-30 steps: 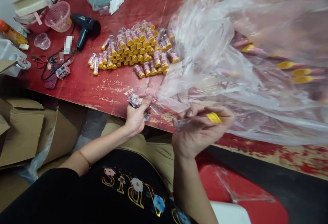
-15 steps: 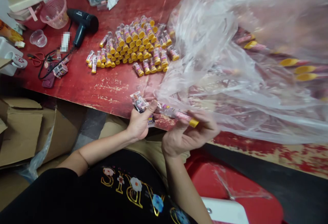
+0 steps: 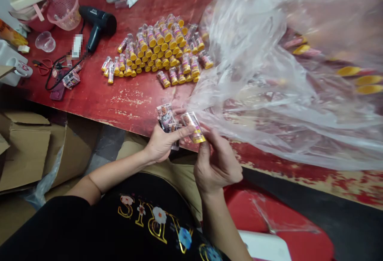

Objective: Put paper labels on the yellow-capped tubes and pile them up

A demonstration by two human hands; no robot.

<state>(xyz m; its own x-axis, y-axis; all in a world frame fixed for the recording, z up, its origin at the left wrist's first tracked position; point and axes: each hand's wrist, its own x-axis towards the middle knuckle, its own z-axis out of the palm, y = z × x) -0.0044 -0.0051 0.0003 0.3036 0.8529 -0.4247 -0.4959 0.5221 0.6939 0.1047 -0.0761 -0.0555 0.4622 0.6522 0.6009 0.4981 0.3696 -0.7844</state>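
Left hand (image 3: 163,141) curled round labels (image 3: 165,116), thumb on tube (image 3: 193,125) | right hand (image 3: 217,163) pinches tube, nearside of pile (image 3: 155,48) | dryer (image 3: 97,22) left of pile

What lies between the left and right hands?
A clear tube with a yellow end, touched by the left hand and the right hand, in the head view.

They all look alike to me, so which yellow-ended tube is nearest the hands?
The tube between the left hand and right hand; the others visible lie in the pile or under the plastic.
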